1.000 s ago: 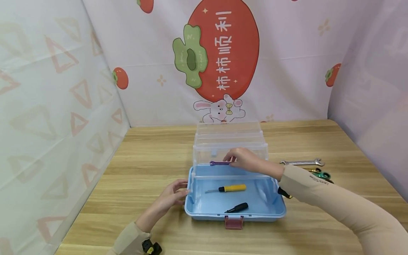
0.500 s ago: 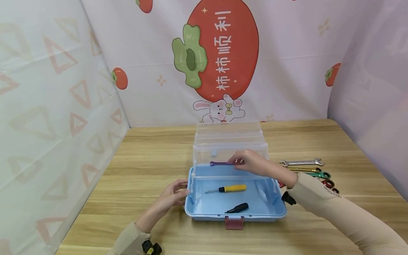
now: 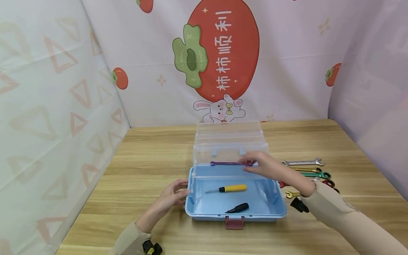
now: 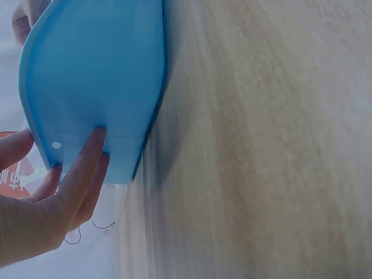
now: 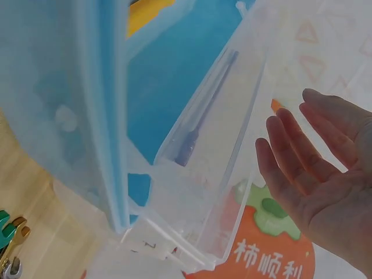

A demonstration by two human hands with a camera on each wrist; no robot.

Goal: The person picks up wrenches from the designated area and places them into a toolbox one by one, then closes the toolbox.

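Note:
A light blue toolbox [image 3: 188, 209] with a raised, clear stepped tray section [image 3: 199, 156] stands on the wooden table. My left hand [image 3: 173, 194] rests against its left side; in the left wrist view its straight fingers [image 4: 87, 168] touch the outer wall, the thumb at the rim. A small purple wrench [image 3: 223, 163] lies in a clear tray, seen through plastic in the right wrist view. Beside that tray is my right hand [image 5: 319, 174], fingers apart and holding nothing. Inside the box lie a yellow-handled screwdriver [image 3: 234, 188] and a short black screwdriver [image 3: 238, 208].
Right of the box, several wrenches lie on the table [image 3: 143, 152], among them a silver wrench [image 3: 302, 162], a green wrench [image 3: 323, 175] and a gold wrench [image 3: 291, 194]. A dark red latch [image 3: 234, 223] hangs at the box's front. Printed cloth walls [image 3: 143, 99] stand around the table.
My right hand has let go of the purple wrench and slid to the right along it; the wrench stays in the tray. My left hand has not moved.

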